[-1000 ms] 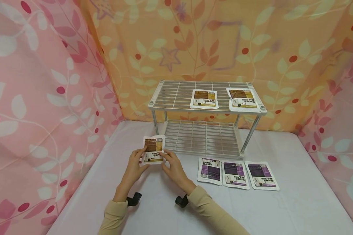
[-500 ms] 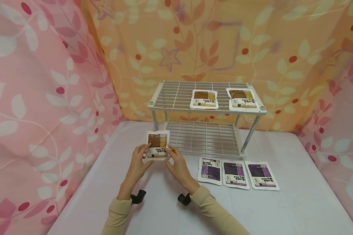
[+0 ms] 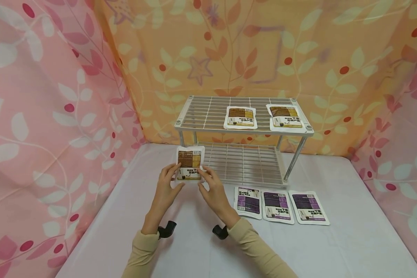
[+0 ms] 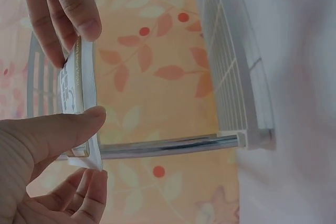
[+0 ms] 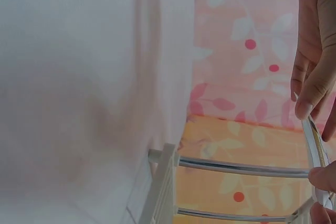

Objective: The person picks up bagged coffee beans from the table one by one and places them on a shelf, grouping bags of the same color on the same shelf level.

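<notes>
only head view: brown pouch [image 3: 190, 163] face-on

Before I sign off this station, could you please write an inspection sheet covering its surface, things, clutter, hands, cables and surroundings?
Surface: white cloth, slightly wrinkled.
Job's things: one brown pouch held up before the rack; two other pouches flat on its top shelf, middle and right; three purple pouches in a row on the cloth, the leftmost's print upside down to the others.
Clutter: nothing seen.
Hands: left hand and right hand grip opposite sides of the held pouch.
Cables: nothing seen.
Surroundings: patterned drapes, orange behind, pink at both sides.
</notes>
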A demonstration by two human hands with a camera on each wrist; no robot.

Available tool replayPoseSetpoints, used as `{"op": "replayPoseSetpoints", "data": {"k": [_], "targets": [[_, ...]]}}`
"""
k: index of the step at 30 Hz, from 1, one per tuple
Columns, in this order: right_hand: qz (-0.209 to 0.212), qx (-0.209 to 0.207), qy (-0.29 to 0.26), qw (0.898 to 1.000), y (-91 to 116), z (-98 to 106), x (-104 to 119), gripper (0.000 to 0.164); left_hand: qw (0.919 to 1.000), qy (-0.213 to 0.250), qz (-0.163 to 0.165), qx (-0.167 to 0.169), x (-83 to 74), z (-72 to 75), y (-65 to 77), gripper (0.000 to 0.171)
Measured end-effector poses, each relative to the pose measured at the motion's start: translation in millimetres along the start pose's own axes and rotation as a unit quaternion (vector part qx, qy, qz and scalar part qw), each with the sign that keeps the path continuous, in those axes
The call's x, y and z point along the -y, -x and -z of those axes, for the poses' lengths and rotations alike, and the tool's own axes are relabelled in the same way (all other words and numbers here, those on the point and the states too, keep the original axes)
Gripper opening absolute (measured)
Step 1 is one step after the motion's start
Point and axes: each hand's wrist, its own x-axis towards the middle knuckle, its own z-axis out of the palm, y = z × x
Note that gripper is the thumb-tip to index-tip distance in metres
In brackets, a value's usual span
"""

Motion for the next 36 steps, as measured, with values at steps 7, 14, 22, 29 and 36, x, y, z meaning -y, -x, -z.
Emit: {"op": "replayPoseSetpoints", "data": {"k": [7, 14, 22, 29, 36], "targets": [[0.014, -0.013, 0.006, 1.0, -5.2, 8.8, 2.5, 0.05, 0.9996, 0.016, -0.013, -0.019, -8.7, 0.8, -6.3, 0.067], [0.035, -0.035, 0.003, 0.999, -11.3, 16.9, 7.1, 0.051, 0.9976, 0.041, -0.019, -0.053, -17.3, 1.7, -9.9, 0.063], [0.065, -0.053, -0.003, 0.996, -22.4, 27.3, 13.6, 0.049, 0.996, 0.044, -0.049, -0.061, -27.1, 4.6, -18.0, 0.063], [0.077, -0.07, 0.005, 0.995, -31.3, 33.4, 14.5, 0.049, 0.995, 0.038, -0.063, -0.068, -34.8, 6.1, -27.4, 0.058], [0.088, -0.077, 0.009, 0.993, -40.6, 37.8, 14.4, 0.046, 0.9911, 0.048, -0.088, -0.087, -38.8, 8.1, -36.2, 0.054]]}}
